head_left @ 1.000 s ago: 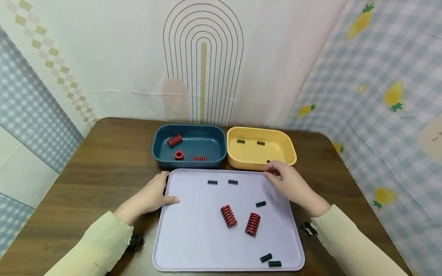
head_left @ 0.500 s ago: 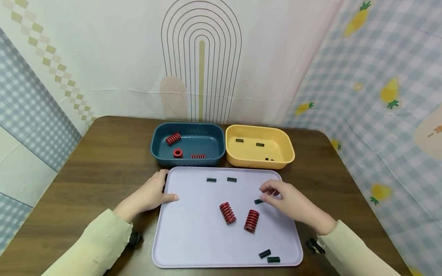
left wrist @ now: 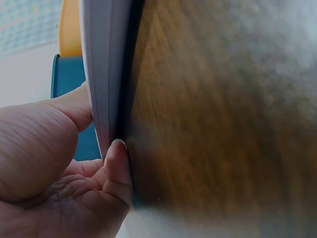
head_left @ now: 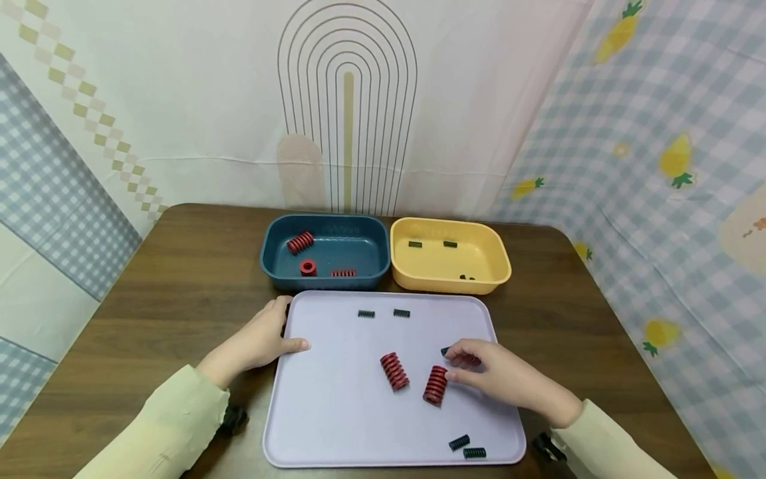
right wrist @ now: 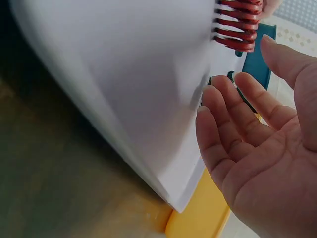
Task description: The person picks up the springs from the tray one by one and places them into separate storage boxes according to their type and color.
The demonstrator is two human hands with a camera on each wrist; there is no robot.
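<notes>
My left hand [head_left: 260, 338] grips the left edge of the lilac tray [head_left: 329, 406]; in the left wrist view the thumb lies on the tray's upper side and fingers are below the rim. My right hand [head_left: 499, 374] is over the tray's right part, fingers loosely bent and apart, holding nothing. Its thumb tip is beside a thick red spring [head_left: 435, 386]; whether they touch I cannot tell. A small dark green spring [head_left: 445, 351] shows partly behind its fingers. Another red spring [head_left: 394, 371] lies to the left. In the right wrist view, a red spring [right wrist: 240, 25] is near the thumb.
Two green springs [head_left: 366, 314] lie near the tray's far edge, and two more [head_left: 459, 442] near its front right corner. Behind the tray stand a blue bin [head_left: 323, 283] holding three red springs and a yellow bin [head_left: 449, 285] with several small green ones. All rest on a wooden table [head_left: 197, 279].
My right hand has come from the yellow bin's front edge towards me, down over the tray and beside the right red spring. The left hand has stayed on the tray's edge.
</notes>
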